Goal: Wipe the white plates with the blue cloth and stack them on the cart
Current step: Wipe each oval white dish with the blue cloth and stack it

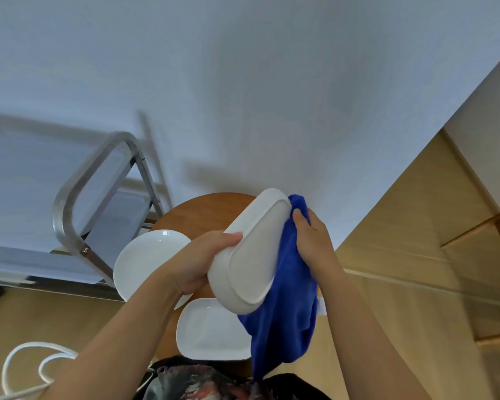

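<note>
My left hand (207, 259) grips the edge of a white rectangular plate (251, 255), tilted up on edge with its underside toward me. My right hand (312, 241) holds the blue cloth (286, 313) against the plate's far side; the cloth hangs down below the plate. On the round wooden table (202, 212) lie a round white plate (145, 261) at the left and a rectangular white plate (211, 330) near me. The metal cart (78, 197) stands to the left of the table.
A white wall fills the upper view, close behind the table. A wooden cabinet or door (459, 226) stands at the right. A white cable (26, 368) loops on the wooden floor at lower left.
</note>
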`<state>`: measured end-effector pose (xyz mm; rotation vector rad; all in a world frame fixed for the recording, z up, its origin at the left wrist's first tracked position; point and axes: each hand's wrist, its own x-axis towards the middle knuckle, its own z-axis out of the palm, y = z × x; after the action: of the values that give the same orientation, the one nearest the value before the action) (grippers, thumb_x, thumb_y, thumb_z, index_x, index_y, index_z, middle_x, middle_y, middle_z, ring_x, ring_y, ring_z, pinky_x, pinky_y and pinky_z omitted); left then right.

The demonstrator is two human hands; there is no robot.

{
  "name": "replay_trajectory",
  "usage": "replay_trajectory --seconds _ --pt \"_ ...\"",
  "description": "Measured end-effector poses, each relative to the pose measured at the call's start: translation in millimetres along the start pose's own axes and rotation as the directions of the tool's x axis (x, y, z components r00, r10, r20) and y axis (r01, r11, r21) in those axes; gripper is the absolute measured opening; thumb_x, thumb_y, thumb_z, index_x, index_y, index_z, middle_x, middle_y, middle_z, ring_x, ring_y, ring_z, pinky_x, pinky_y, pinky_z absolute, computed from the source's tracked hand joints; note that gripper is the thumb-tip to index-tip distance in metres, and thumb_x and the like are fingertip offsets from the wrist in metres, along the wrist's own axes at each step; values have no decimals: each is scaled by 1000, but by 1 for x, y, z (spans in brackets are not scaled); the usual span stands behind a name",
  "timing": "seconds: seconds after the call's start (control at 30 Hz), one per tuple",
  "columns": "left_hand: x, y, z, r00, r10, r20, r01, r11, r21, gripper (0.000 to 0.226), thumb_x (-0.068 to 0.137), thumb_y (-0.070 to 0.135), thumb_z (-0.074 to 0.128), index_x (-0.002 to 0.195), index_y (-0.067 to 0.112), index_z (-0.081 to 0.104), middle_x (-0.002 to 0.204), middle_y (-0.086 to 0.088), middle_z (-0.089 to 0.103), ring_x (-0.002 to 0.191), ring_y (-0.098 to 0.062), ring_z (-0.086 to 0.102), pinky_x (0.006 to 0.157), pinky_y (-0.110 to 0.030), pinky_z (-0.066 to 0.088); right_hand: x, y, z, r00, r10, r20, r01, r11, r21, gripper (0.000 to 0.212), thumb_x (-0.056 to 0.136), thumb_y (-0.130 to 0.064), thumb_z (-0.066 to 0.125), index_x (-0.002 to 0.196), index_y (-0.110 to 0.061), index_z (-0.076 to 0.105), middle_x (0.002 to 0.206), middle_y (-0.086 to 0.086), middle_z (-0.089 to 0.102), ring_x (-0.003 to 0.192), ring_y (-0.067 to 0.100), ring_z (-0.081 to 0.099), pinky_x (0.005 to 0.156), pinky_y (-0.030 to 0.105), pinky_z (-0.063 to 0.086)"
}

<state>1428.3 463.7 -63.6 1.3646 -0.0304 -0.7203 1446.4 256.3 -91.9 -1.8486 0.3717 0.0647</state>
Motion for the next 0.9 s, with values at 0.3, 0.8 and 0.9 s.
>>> replay_trajectory --seconds 0.3,0.8,0.9 --pt "21 -7 41 970 158 184 -223 288 931 41 103 29 30 144 32 33 144 9 46 116 -13 51 93 -22 41 -6 4 -15 968 231 -93 -202 947 252 56 89 -70 26 81 -27 61 66 -8 70 72 9 66 59 27 48" --pt "37 -44 7 873 -4 -487 179 933 313 64 87 47 60 141 21 39 141 -1 49 116 -22 58 94 -39 48 5 47 -50 964 260 -54 -216 886 410 9 86 -28 60 80 -21 63 68 -5 70 69 16 66 55 26 49" --pt "40 -61 9 901 -98 -422 149 985 91 18 93 24 59 109 17 62 108 -6 70 87 -20 70 69 -31 60 5 54 -45 964 265 -7 -244 898 366 9 87 -30 60 89 -22 64 84 1 72 81 21 67 61 31 51"
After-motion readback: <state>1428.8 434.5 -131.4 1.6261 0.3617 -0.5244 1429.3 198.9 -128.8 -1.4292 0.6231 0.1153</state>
